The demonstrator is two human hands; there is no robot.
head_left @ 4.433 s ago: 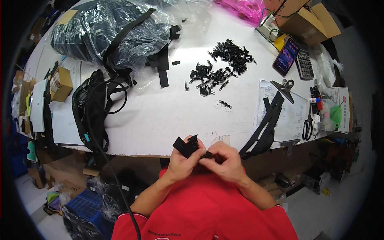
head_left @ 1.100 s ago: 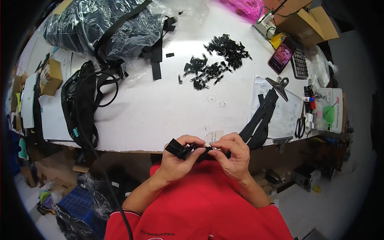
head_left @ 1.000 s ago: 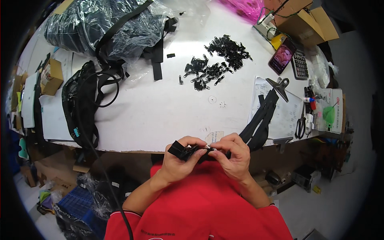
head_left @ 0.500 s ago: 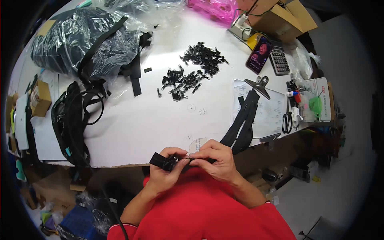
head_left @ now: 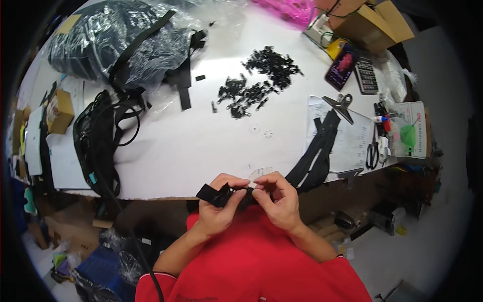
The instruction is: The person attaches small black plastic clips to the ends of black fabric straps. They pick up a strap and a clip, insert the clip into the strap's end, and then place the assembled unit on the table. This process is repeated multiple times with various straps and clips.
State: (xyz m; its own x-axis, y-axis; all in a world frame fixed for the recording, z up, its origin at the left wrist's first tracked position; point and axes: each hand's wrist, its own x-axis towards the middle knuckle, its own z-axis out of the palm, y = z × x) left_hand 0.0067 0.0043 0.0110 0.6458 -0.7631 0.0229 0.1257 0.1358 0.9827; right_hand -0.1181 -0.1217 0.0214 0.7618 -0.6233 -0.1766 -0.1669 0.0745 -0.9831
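Note:
At the near edge of the table, my left hand (head_left: 217, 214) is closed on a bunched black zipper tape (head_left: 207, 195), whose flat end sticks out to the left. My right hand (head_left: 283, 206) pinches the same tape close by, thumb and fingertips almost meeting those of the left. Whatever small piece lies between the fingertips is too covered to make out. From beyond the right hand, long black strips (head_left: 318, 151) run up onto a clipboard. Farther up the table lies a loose heap of small black zipper sliders (head_left: 271, 65), with a smaller cluster (head_left: 246, 95) beside it.
Plastic-wrapped dark bundles (head_left: 121, 45) and a black bag (head_left: 93, 136) fill the left side. Along the right are a clipboard (head_left: 347, 143), scissors (head_left: 372, 155), a phone (head_left: 342, 67), a calculator (head_left: 367, 75) and an open cardboard box (head_left: 377, 25). A black cable (head_left: 128, 226) hangs at left.
The whole view has shifted slightly, moving the table things right and a little up. My right fingers have opened out a little from the left hand's, still on the tape.

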